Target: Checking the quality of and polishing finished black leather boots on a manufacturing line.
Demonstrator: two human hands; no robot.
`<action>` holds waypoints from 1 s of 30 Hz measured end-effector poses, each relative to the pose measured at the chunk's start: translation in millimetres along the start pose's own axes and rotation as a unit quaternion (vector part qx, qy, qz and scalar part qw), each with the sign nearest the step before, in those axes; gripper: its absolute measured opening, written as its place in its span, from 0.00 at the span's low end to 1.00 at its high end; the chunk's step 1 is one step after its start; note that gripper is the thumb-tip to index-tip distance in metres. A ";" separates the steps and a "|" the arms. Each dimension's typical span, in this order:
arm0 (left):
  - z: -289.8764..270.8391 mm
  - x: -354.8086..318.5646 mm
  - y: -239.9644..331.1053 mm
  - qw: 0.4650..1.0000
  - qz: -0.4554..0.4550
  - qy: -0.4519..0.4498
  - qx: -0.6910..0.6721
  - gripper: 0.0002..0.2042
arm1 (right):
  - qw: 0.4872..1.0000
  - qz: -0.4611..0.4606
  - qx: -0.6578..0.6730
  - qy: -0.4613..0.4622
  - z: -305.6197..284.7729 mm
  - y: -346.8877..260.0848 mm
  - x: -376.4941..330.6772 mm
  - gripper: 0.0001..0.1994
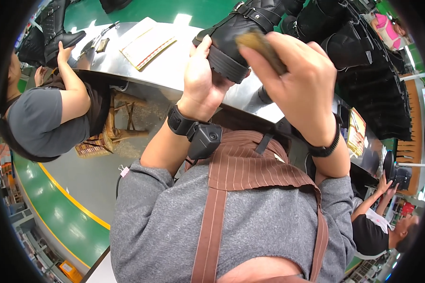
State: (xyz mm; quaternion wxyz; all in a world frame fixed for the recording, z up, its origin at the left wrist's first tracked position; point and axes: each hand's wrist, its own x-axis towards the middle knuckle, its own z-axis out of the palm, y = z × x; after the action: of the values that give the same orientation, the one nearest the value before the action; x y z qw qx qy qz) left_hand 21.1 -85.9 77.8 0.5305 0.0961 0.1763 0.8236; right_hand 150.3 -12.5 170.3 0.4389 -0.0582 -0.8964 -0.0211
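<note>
A black boot (225, 41) with buckled straps and a thick ridged sole is held up over the table, its toe toward me. My left hand (202, 84) is closed on the toe end, with the thumb along the side and the fingers under the sole. Close beside the boot, my right hand (303, 78) grips a yellowish-brown block (262, 49), blurred by motion. It looks like a brush or a pad, but I cannot make out which. The block overlaps the boot's side in view; whether they touch is unclear.
A shiny metal table (172, 70) runs across in front, with a cream pad (147, 43) on it. More black boots (347, 45) crowd the right. At the left, a co-worker (47, 118) handles another boot (56, 35); a wooden stool (111, 127) stands nearby. Another person (378, 231) works at right.
</note>
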 end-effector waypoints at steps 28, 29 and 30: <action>6.9 -1.6 -1.5 0.989 0.096 0.095 0.062 0.18 | 0.995 0.045 -0.009 -0.090 8.5 -3.2 -1.4 0.13; 5.5 -2.6 0.1 0.989 0.085 0.103 0.069 0.18 | 0.988 0.057 -0.028 -0.140 0.7 -3.8 -4.2 0.12; 4.1 -3.3 1.2 0.988 0.070 0.119 0.074 0.18 | 0.969 0.098 -0.057 -0.219 -7.9 -3.5 -6.7 0.12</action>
State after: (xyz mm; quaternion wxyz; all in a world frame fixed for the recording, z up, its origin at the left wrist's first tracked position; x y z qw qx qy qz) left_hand 22.8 -88.6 82.1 0.4384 0.0483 0.2917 0.8487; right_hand 160.2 -17.2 170.0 0.2283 -0.1733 -0.9579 -0.0157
